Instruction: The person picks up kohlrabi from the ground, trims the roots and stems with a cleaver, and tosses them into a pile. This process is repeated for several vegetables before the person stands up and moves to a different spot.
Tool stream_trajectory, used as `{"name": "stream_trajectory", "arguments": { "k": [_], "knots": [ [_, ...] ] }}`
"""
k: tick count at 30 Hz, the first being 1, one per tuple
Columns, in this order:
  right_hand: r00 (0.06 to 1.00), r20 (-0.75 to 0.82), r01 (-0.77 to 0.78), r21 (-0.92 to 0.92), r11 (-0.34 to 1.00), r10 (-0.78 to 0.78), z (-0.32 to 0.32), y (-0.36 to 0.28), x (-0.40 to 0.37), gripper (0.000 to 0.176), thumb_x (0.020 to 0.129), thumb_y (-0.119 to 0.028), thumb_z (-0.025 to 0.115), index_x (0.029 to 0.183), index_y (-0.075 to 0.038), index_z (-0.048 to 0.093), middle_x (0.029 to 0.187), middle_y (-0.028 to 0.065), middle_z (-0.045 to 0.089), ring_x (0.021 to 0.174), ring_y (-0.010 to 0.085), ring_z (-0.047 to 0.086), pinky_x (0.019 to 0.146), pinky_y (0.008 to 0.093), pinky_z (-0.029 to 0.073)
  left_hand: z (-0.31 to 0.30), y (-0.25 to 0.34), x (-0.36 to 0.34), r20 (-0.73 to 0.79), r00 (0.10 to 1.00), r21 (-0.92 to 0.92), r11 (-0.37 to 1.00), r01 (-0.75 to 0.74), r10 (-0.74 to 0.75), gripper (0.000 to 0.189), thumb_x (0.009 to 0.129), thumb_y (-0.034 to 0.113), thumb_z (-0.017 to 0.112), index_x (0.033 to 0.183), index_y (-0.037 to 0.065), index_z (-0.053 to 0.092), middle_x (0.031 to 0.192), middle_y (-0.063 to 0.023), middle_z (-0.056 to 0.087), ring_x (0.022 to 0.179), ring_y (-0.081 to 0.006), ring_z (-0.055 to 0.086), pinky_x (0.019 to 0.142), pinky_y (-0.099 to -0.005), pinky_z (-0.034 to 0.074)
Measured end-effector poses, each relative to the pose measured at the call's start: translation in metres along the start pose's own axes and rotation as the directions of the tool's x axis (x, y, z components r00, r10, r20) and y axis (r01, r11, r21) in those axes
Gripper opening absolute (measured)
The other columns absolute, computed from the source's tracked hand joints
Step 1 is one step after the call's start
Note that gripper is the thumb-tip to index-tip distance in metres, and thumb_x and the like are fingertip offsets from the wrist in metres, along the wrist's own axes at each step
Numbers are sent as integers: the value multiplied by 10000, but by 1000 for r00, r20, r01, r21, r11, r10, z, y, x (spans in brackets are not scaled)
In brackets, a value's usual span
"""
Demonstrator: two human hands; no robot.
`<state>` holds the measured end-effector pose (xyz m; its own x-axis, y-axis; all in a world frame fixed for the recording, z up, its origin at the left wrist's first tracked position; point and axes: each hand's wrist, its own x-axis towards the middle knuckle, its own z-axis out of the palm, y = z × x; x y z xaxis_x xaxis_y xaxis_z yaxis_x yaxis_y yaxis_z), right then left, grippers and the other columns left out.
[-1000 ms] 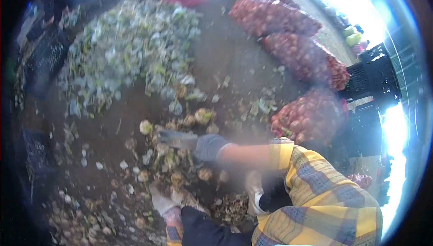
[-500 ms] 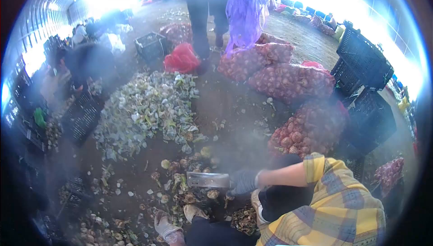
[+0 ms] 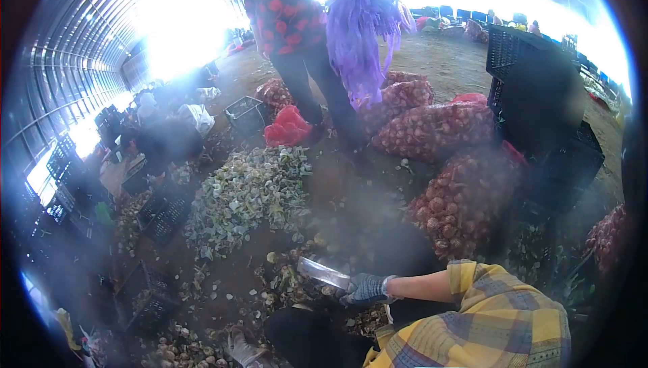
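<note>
My right hand [image 3: 366, 289], in a grey knitted glove, is closed round the handle of a broad-bladed knife [image 3: 324, 273]. The shiny blade points left and slightly up, over loose bulbs and trimmings [image 3: 287, 280] on the ground. At the bottom edge is my left hand [image 3: 244, 349] in a pale glove, blurred and partly cut off; its fingers look stretched out with nothing visible in them. Beside it, to the left, lies a heap of garlic-like bulbs [image 3: 185, 351]. My dark-clad leg [image 3: 310, 337] lies between the two hands.
A pile of pale green-white peelings [image 3: 246, 196] lies ahead. Red mesh sacks of bulbs [image 3: 459, 199] stand right, near stacked black crates [image 3: 513, 51]. A standing person [image 3: 287, 17] holds purple strips [image 3: 368, 37]. Another black crate [image 3: 165, 209] is at left.
The view has tilted up and shifted. The knife blade now slants downward to the right instead of lying level. My left hand is lower, nearer the bulb heap. The standing person has shifted stance.
</note>
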<state>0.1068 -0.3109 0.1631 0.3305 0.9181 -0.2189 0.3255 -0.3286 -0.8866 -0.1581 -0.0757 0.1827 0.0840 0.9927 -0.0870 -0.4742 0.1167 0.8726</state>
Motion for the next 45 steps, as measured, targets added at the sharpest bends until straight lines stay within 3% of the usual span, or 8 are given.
{"name": "stream_trajectory", "arguments": {
  "k": [13, 17, 20, 21, 23, 30, 35, 45],
  "knots": [
    [999, -31, -40, -178, 983, 35, 12, -74, -15, 310, 710, -362, 623, 907, -124, 657, 757, 123, 653, 644, 248, 624, 604, 353, 479, 94, 77, -50, 165, 950, -173, 956, -237, 265, 222, 822, 171, 639, 970, 13, 594, 989, -81, 594, 923, -183, 558, 812, -298, 490],
    [999, -14, -32, -380, 925, 29, 27, -112, 1, 178, 762, -251, 554, 839, -121, 646, 752, 117, 642, 674, 308, 623, 623, 412, 510, 101, 62, -23, 5, 981, -297, 937, 185, -192, 340, 850, 321, 622, 1024, 31, 588, 974, -67, 590, 957, -179, 553, 843, -323, 480],
    [998, 22, -47, -389, 920, 60, 28, -139, 21, 176, 775, -237, 551, 868, -116, 639, 770, 106, 644, 694, 297, 622, 648, 417, 517, 47, -2, 30, -77, 920, -175, 913, 368, -385, 401, 864, 343, 598, 1141, 56, 553, 947, -45, 593, 937, -146, 558, 835, -271, 463],
    [999, 33, -19, -439, 898, 38, 24, -145, 33, 196, 775, -252, 558, 889, -112, 636, 777, 105, 646, 697, 285, 620, 656, 410, 514, 1, -35, 95, 93, 909, 635, 727, 260, -406, 278, 893, 150, 495, 1144, 43, 548, 845, -113, 630, 686, -257, 600, 522, -314, 520],
    [998, 65, 11, -536, 844, 28, 19, -153, 58, 242, 776, -281, 572, 932, -106, 631, 792, 101, 649, 704, 260, 617, 673, 395, 508, -1, -33, 70, 246, 959, 848, 511, -143, -140, 318, 886, 157, 482, 1170, 26, 539, 984, -90, 597, 846, -203, 571, 702, -281, 477],
    [987, 79, -59, -624, 779, 138, -2, -164, 150, 426, 779, -384, 619, 1080, -82, 614, 843, 91, 662, 729, 174, 606, 731, 345, 486, 64, 26, 23, -222, 884, -33, 909, 416, -412, 380, 873, 175, 555, 1227, 42, 510, 1247, -57, 509, 1099, -174, 472, 894, -301, 381],
    [999, -18, -40, -280, 959, 37, -12, -105, 220, 473, 737, -480, 660, 838, -18, 662, 667, 41, 627, 580, 140, 562, 581, 317, 462, 66, 42, 43, -119, 958, -47, 965, 259, -263, 306, 831, 156, 617, 1109, 50, 545, 1152, -102, 500, 1060, -252, 458, 958, -433, 371],
    [936, 170, -11, -862, 508, 309, 24, 86, 318, 474, 801, -392, 525, 1078, -15, 604, 888, 163, 661, 738, 223, 640, 710, 324, 519, 99, -48, 140, -76, 932, 11, 935, 355, -353, 124, 826, 82, 607, 930, 31, 564, 868, -82, 589, 820, -204, 573, 798, -338, 517]
  ]
}}
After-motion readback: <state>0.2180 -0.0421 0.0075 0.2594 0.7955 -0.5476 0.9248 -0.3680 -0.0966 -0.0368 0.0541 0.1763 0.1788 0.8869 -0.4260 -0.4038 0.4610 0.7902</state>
